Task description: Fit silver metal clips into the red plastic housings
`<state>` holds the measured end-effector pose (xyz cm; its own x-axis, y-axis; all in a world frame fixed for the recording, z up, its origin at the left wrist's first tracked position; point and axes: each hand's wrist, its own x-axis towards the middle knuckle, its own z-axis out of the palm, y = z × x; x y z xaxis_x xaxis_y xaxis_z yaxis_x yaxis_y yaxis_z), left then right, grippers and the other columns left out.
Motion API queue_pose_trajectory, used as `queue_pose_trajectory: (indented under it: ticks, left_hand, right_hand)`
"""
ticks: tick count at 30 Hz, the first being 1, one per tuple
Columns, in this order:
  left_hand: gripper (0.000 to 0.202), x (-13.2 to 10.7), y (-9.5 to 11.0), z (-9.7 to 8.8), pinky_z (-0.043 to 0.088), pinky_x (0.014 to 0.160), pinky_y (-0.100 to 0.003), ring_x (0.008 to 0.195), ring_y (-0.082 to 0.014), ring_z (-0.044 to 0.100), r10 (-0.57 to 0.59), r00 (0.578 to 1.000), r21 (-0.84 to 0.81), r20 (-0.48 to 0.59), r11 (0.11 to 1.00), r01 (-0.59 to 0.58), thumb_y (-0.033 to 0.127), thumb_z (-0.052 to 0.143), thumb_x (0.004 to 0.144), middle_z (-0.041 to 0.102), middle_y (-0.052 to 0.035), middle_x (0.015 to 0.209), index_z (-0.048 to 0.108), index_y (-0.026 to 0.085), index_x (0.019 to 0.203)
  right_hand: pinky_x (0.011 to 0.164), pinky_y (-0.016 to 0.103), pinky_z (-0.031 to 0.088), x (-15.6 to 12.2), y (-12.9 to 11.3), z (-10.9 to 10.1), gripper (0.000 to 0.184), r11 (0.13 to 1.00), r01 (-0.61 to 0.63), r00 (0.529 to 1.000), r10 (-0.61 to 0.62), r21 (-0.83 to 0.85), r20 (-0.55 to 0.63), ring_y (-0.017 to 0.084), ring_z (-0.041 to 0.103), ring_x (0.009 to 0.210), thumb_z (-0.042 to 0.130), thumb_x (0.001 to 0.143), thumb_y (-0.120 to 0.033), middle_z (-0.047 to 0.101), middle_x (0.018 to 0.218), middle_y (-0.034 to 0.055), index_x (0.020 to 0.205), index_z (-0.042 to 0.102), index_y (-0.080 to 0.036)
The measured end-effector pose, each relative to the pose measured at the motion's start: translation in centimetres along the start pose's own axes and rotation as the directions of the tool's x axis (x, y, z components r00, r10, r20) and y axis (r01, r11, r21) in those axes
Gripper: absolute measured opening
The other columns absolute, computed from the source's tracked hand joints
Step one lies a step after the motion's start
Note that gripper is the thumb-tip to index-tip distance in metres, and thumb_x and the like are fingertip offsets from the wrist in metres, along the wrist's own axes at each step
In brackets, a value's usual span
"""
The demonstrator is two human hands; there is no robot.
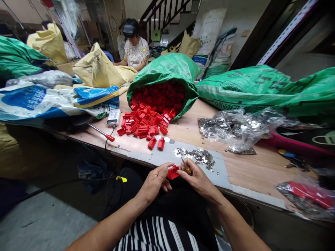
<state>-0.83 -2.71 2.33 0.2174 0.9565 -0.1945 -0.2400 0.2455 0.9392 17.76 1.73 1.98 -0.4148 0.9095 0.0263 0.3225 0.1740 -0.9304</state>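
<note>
On the wooden workbench (253, 170), a heap of small red plastic parts (143, 122) is placed before the open mouth of a bulging green sack (167, 66). To the heap's left, a white rectangular device (113, 118) is set, with a red-handled metal rod (110, 138) nearer. On a thin grey sheet (154, 158) at the near edge, small silvery metal pieces (202, 157) are spread; farther right, a crumpled clear plastic bag (232, 125) is laid before a long green sack (261, 87). Nearest, a single red plastic part (172, 173) is held between the left hand (157, 177) and the right hand (193, 175).
</note>
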Motion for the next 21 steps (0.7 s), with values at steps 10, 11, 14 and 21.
queue_pose_trajectory:
  ticks: [10, 11, 14, 21]
  left_hand:
    - [0.030, -0.3, 0.6, -0.8, 0.044, 0.085, -0.033, 0.088, -0.0228, 0.059, 0.458, 0.887, 0.448, -0.050, 0.804, -0.390, 0.022, 0.071, 0.074, 0.066, -0.0078, 0.096, 0.071, 0.026, 0.105]
    - [0.030, -0.3, 0.6, -0.8, 0.044, 0.085, -0.033, 0.089, -0.0231, 0.059, 0.459, 0.887, 0.452, -0.045, 0.801, -0.392, 0.022, 0.071, 0.075, 0.067, -0.0079, 0.096, 0.071, 0.026, 0.105]
    - [0.029, -0.5, 0.6, -0.8, 0.045, 0.084, -0.033, 0.089, -0.0226, 0.060, 0.462, 0.887, 0.475, -0.012, 0.783, -0.402, 0.021, 0.069, 0.077, 0.067, -0.0083, 0.096, 0.071, 0.025, 0.106]
    - [0.033, -0.3, -0.4, -0.3, 0.051, 0.077, -0.030, 0.083, -0.0193, 0.062, 0.552, 0.833, 0.613, 0.051, 0.641, -0.462, 0.019, 0.072, 0.074, 0.068, -0.0077, 0.091, 0.068, 0.018, 0.107]
  right_hand:
    - [0.061, 0.024, 0.040, -0.1, -1.3, 1.0, 0.017, 0.990, -0.005, 0.997, -0.005, -0.140, -0.073, 0.013, 0.049, 0.067, 0.056, 0.086, -0.035, 0.053, 0.076, -0.0023, 0.080, 0.047, -0.022]
    - [0.061, 0.024, 0.040, 0.0, -1.3, 1.0, 0.017, 0.990, -0.010, 0.998, 0.002, -0.140, -0.061, 0.013, 0.048, 0.067, 0.056, 0.086, -0.035, 0.052, 0.076, -0.0024, 0.080, 0.047, -0.022]
    - [0.061, 0.024, 0.039, 0.1, -1.1, 0.9, 0.019, 0.994, -0.005, 1.000, 0.005, -0.110, -0.004, 0.013, 0.045, 0.066, 0.057, 0.085, -0.035, 0.048, 0.073, -0.0033, 0.078, 0.045, -0.022]
    - [0.061, 0.024, 0.039, 0.3, 0.0, 0.7, 0.028, 0.999, -0.042, 0.998, 0.043, -0.015, 0.055, 0.013, 0.041, 0.066, 0.056, 0.085, -0.044, 0.041, 0.071, -0.0035, 0.074, 0.043, -0.021]
